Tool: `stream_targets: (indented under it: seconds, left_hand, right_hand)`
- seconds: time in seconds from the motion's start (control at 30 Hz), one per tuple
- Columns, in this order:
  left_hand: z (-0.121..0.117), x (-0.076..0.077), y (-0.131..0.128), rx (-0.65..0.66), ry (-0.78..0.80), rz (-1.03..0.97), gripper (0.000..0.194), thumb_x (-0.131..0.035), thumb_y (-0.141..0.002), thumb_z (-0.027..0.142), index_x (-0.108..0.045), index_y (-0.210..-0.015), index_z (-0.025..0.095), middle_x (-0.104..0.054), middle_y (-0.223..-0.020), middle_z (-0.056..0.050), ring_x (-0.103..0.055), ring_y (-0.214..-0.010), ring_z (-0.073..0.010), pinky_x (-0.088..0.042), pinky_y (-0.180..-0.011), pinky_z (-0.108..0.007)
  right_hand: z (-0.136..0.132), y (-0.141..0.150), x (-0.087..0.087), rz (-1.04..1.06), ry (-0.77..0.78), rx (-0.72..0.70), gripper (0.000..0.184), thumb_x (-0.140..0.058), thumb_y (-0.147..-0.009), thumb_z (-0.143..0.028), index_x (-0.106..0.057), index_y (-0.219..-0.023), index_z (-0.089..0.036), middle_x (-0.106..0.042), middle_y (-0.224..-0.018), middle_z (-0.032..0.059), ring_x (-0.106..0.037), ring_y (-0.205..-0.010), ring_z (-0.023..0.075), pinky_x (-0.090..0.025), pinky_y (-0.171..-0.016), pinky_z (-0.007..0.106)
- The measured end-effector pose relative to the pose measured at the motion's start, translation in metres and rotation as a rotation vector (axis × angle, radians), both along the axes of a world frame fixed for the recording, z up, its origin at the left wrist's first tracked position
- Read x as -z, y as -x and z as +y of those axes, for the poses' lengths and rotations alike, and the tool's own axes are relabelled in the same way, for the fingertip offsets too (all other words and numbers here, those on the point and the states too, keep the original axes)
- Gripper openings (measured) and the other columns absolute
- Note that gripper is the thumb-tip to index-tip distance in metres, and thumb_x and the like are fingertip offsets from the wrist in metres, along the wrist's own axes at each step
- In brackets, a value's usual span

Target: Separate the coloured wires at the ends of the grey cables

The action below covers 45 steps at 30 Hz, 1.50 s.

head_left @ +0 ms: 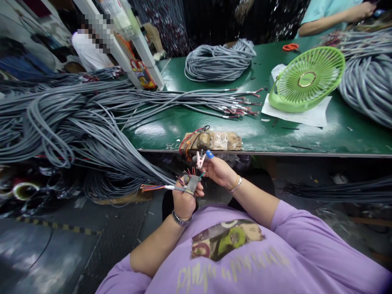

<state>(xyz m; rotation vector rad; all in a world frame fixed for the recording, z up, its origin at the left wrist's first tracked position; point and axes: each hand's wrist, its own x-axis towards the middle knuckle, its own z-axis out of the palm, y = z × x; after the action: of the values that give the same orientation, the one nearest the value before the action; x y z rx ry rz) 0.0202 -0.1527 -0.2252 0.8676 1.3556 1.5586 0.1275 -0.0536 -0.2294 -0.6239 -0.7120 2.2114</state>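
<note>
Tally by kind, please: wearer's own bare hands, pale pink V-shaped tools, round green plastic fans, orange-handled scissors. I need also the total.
Left hand and right hand: 2
Pale pink V-shaped tool: 1
Round green plastic fan: 1
Orange-handled scissors: 1
Total: 5

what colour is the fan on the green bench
The fan is bright lime green, seen best in the head view.

Head-worn view, facing forward and down

workshop | long green-topped table (260,139) | bundled grey multi-core cables (101,106), stripped ends at 12 o'clock | coiled grey cable (367,85) at 2 o'clock
</note>
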Motion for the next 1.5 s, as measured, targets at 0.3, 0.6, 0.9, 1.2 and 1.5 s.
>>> stream_targets:
  seconds: [0.3,0.6,0.9,1.2,1.5]
  left_hand:
    - [0.004,-0.001,-0.003,0.000,-0.022,0.013,0.025,-0.067,-0.079,0.039,-0.060,-0.072,0.015,-0.063,-0.056,0.003,-0.057,-0.039,-0.0074,-0.039,-0.037,-0.015]
    - [0.004,0.006,-0.001,0.009,-0.008,0.024,0.024,-0.068,-0.078,0.038,-0.060,-0.073,0.015,-0.064,-0.058,0.002,-0.057,-0.040,-0.0077,-0.039,-0.037,-0.016]
    - [0.004,0.007,0.000,0.000,-0.001,0.014,0.025,-0.069,-0.077,0.039,-0.060,-0.072,0.015,-0.063,-0.057,0.002,-0.056,-0.039,-0.0072,-0.039,-0.037,-0.015]
    - [-0.009,0.017,0.009,0.078,0.059,0.080,0.028,-0.067,-0.079,0.043,-0.060,-0.076,0.016,-0.064,-0.058,0.001,-0.057,-0.041,-0.0086,-0.042,-0.039,-0.017]
    - [-0.006,0.007,0.010,0.314,0.167,0.213,0.026,-0.070,-0.075,0.038,-0.058,-0.071,0.015,-0.066,-0.056,-0.001,-0.061,-0.042,-0.0125,-0.044,-0.040,-0.020]
  right_hand:
    - [-0.002,0.015,0.014,-0.200,-0.313,0.297,0.055,-0.059,-0.075,-0.069,-0.059,-0.062,-0.016,-0.048,-0.055,-0.0020,-0.039,-0.052,0.0090,-0.032,-0.053,0.024]
    - [0.004,0.025,0.009,0.091,0.073,0.160,0.051,-0.066,-0.072,-0.065,-0.066,-0.076,-0.014,-0.059,-0.062,0.0000,-0.047,-0.054,0.0088,-0.037,-0.049,0.021]
    - [0.000,0.024,0.007,0.120,0.154,0.155,0.048,-0.062,-0.077,-0.063,-0.065,-0.080,-0.015,-0.060,-0.065,0.0006,-0.050,-0.057,0.0102,-0.040,-0.052,0.022]
    - [-0.005,-0.015,0.008,-0.086,-0.009,-0.268,0.051,-0.071,-0.068,-0.063,-0.065,-0.081,-0.014,-0.062,-0.070,0.0023,-0.053,-0.058,0.0104,-0.046,-0.055,0.023]
    - [-0.013,-0.021,-0.005,-0.263,-0.489,-0.248,0.031,-0.078,-0.066,-0.039,-0.064,-0.072,-0.012,-0.064,-0.067,0.0012,-0.054,-0.060,0.0104,-0.043,-0.060,0.024]
